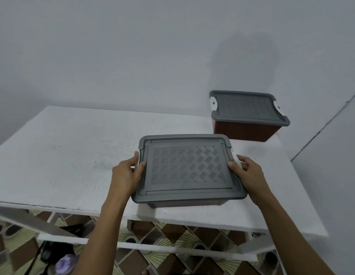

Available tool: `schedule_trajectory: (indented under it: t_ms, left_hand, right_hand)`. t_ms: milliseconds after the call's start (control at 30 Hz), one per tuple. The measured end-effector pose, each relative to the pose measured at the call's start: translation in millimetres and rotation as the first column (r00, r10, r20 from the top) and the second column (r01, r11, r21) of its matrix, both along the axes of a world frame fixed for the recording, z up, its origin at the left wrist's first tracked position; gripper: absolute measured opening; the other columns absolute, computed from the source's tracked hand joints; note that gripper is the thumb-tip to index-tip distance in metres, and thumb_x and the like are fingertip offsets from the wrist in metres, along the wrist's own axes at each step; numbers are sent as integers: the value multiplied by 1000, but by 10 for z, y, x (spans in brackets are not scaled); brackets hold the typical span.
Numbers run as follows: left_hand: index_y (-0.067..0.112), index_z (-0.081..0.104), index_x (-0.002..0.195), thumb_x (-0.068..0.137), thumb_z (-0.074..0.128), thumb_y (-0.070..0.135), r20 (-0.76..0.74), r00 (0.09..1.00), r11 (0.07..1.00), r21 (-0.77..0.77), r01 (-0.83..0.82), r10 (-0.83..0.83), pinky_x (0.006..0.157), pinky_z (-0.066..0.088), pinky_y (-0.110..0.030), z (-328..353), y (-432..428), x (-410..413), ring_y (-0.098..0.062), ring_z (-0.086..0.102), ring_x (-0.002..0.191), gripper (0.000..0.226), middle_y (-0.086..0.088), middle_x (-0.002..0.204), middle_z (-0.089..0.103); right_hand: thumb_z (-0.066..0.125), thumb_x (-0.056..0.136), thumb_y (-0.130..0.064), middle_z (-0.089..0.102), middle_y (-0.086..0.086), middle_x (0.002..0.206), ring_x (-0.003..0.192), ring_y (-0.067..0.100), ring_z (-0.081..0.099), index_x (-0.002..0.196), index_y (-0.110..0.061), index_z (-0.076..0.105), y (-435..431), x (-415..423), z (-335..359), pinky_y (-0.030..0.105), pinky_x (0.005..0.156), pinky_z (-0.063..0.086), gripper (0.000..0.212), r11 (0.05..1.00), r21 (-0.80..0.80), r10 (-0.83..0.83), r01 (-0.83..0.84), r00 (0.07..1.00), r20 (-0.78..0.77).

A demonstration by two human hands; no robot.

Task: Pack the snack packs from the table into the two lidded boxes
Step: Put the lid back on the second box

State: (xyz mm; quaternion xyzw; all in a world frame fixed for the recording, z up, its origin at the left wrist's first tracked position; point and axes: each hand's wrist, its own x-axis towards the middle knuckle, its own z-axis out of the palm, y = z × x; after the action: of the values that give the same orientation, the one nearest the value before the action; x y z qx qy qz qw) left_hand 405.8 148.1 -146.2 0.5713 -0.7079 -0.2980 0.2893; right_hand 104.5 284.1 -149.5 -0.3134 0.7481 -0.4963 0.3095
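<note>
Grey-lidded near box [188, 169] sits at the front of the white table [63, 155], and both hands are on it! The left hand [125, 175] grips its left end, thumb over the lid rim, fingers [136, 156] curled round the side. The right hand [250, 175] does the same at the opposite end, another narrow, curled hold. At the back right corner, the far box [248, 114] is lidded too. No snack packs show on the table. Packing looks either finished or not begun, and the contents are hidden.
</note>
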Motion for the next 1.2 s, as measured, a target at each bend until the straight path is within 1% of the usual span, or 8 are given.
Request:
schedule_trajectory:
  t_ms: [133,267,367,533,667,800,1067,1200]
  left_hand:
    - [24,50,140,94,55,44,55,997,998,23,56,-58,79,44,-26,8,-28,25,-25,65,99,51,-11,115,70]
    - [33,50,139,96,49,45,39,993,994,5,112,-112,69,41,-20,-11,-34,54,-12,61,85,45,-1,98,69]
    - [37,52,136,100,42,40,22,992,992,-2,125,-124,65,36,-11,-20,-49,62,-3,56,77,37,2,92,65]
    - [39,53,134,100,46,33,-65,992,994,-7,107,-107,60,38,-16,-95,-45,54,-6,54,69,36,8,87,67]
    - [35,55,134,99,48,31,-82,992,995,-49,91,-94,61,42,-18,-127,-60,29,-11,59,73,35,4,84,70]
    - [30,55,134,99,48,28,-60,991,990,-84,116,-121,60,41,-18,-118,-97,-159,-10,54,63,36,-4,74,67]
    - [21,43,144,103,39,23,-10,940,933,-128,337,-341,62,37,-6,-62,-38,-1269,-8,48,61,41,1,66,50]
    - [15,31,150,104,36,26,45,900,894,-103,436,-434,63,33,-14,-62,-30,-1808,-11,48,67,48,-2,73,52]
  right_hand:
    - [63,92,-24,62,6,117,95,23,66,126,-15,53,-6,13,14,34,78,57,36,1000,-30,-1,-1,998,-65]
    - [64,92,-23,62,5,115,91,17,67,120,-19,53,-3,2,9,32,73,59,31,999,-51,10,-14,997,-71]
    - [63,93,-24,63,10,116,96,25,65,131,-19,54,-5,-12,4,43,82,59,39,999,-39,22,-26,993,-116]
    - [59,95,-24,55,5,137,111,16,52,138,-19,52,-66,54,6,37,96,48,44,997,-4,69,-72,968,-240]
    - [57,95,-24,56,9,137,114,23,56,139,-19,51,-101,40,-11,38,97,48,44,996,65,82,-61,915,-395]
    - [58,95,-23,60,12,132,106,22,58,136,-16,54,-81,-102,25,37,95,49,43,997,73,67,-39,893,-445]
    - [57,96,-22,62,17,127,109,32,61,135,-16,56,129,-1007,236,40,98,45,40,979,179,20,95,834,-552]
    - [56,95,-19,66,20,121,104,35,63,135,-13,57,249,-1432,222,38,95,46,40,966,197,0,170,756,-655]
